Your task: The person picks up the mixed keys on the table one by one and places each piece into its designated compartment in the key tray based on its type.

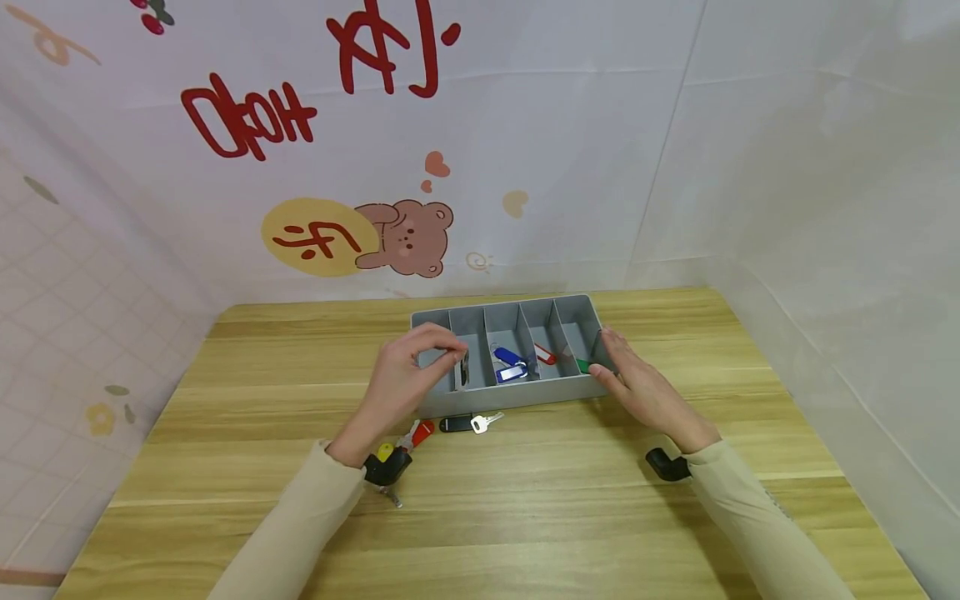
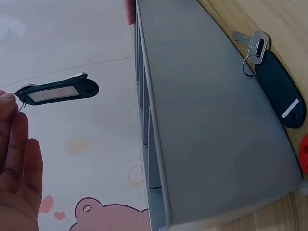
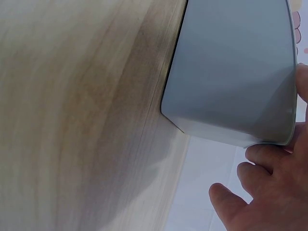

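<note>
My left hand (image 1: 412, 367) pinches the ring of a black key tag (image 2: 57, 94) between thumb and fingertips. The tag, with a key partly showing behind it, hangs over the left part of a grey divided tray (image 1: 517, 398). My right hand (image 1: 645, 392) lies at the tray's right end, thumb over the front rim and fingers along the end wall. Inside the tray are blue key tags (image 1: 510, 373) in the middle compartment, a red tag (image 1: 545, 355) to their right, and a green tag (image 1: 583, 366) in the rightmost compartment, partly hidden by the thumb.
Before the tray lies another black key tag (image 1: 455, 424) with a silver key. To its left are a red key tag (image 1: 424, 431) and a yellow tag (image 1: 385, 452), partly covered by the left wrist strap. A printed wall sheet (image 1: 570, 150) stands behind the wooden table (image 1: 555, 517).
</note>
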A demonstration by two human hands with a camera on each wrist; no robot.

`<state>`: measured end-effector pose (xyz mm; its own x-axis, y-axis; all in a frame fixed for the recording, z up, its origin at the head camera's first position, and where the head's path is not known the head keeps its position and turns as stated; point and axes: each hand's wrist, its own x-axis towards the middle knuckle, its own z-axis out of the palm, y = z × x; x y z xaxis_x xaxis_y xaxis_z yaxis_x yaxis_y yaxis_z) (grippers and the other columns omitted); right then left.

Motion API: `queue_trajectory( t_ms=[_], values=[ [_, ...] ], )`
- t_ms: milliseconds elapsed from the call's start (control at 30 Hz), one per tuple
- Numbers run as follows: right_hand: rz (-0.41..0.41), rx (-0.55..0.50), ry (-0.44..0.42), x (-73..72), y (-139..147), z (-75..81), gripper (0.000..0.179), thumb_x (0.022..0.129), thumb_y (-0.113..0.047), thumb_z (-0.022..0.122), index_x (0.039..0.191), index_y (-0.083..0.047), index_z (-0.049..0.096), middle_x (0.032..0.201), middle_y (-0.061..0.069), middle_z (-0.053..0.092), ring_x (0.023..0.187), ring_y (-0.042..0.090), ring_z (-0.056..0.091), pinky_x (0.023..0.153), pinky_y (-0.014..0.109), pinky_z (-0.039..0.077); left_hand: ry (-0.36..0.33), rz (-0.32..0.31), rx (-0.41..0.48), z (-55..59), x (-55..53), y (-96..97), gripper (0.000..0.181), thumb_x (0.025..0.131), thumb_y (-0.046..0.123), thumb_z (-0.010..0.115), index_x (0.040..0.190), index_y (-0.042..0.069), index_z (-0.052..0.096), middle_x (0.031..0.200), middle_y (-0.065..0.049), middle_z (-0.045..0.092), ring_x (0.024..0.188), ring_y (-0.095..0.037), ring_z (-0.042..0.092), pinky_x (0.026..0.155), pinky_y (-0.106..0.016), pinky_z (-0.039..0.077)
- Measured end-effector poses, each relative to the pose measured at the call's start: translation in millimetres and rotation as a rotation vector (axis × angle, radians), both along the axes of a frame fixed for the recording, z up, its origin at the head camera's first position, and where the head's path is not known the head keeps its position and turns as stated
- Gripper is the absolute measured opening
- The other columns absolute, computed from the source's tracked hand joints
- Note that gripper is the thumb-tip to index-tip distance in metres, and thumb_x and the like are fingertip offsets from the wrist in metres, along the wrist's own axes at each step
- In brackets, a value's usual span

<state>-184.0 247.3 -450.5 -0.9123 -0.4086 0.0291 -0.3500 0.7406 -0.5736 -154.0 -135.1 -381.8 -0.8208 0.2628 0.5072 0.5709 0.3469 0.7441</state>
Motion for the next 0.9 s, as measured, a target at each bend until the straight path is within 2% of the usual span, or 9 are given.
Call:
queue_trajectory(
  t_ms=[133,233,367,567,733,900],
  values=[
    [0.000,0.003,0.000,0.0,0,0.1,0.080,0.110,-0.045,0.047,0.164,0.001,0.009,0.172,0.021,0.007,0.158,0.040,0.006,0.123,0.060,0.015,-0.025,0.020,-0.013,-0.3,-7.7,6.0,0.012,0.093,0.004,0.077,0.101,0.011,0.082,0.102,0.002,0.074,0.097,-0.014,0.068,0.080,-0.031,0.053],
    [-0.002,0.005,0.001,0.0,0,0.5,0.080,0.110,-0.045,0.047,0.164,0.000,0.009,0.172,0.021,0.007,0.158,0.040,0.006,0.123,0.060,0.015,-0.036,0.022,-0.017,-2.0,-13.5,9.7,0.011,0.093,0.004,0.077,0.101,0.011,0.082,0.101,0.002,0.075,0.092,-0.014,0.066,0.076,-0.031,0.052],
    [-0.003,0.008,-0.001,0.3,-1,1.4,0.080,0.110,-0.045,0.046,0.164,0.000,0.009,0.172,0.020,0.007,0.158,0.040,0.007,0.123,0.060,0.015,-0.051,0.026,-0.033,-8.6,-21.8,11.9,0.011,0.093,0.004,0.077,0.101,0.011,0.082,0.100,0.003,0.074,0.086,-0.013,0.064,0.073,-0.029,0.052],
    [-0.002,0.007,0.000,-0.2,-2,2.3,0.080,0.111,-0.044,0.046,0.164,0.001,0.009,0.171,0.022,0.008,0.157,0.041,0.007,0.123,0.060,0.016,-0.083,0.025,-0.061,-19.3,-31.7,13.5,0.011,0.094,0.005,0.076,0.100,0.010,0.082,0.099,0.004,0.075,0.087,-0.013,0.065,0.073,-0.027,0.052],
    [0.000,0.002,0.008,0.2,-2,2.3,0.079,0.111,-0.044,0.046,0.164,0.002,0.010,0.171,0.023,0.008,0.157,0.042,0.008,0.123,0.061,0.016,-0.095,0.004,-0.075,-29.3,-38.5,14.2,0.008,0.094,0.004,0.076,0.100,0.005,0.082,0.098,0.002,0.075,0.092,-0.015,0.068,0.079,-0.041,0.056],
    [0.004,-0.004,0.020,0.9,-2,2.8,0.078,0.111,-0.042,0.047,0.164,0.003,0.011,0.171,0.024,0.009,0.157,0.043,0.009,0.122,0.062,0.016,-0.112,0.014,-0.113,-36.7,-42.6,15.3,0.009,0.094,0.002,0.076,0.100,0.004,0.081,0.098,0.000,0.075,0.094,-0.018,0.069,0.086,-0.053,0.056]
  ],
)
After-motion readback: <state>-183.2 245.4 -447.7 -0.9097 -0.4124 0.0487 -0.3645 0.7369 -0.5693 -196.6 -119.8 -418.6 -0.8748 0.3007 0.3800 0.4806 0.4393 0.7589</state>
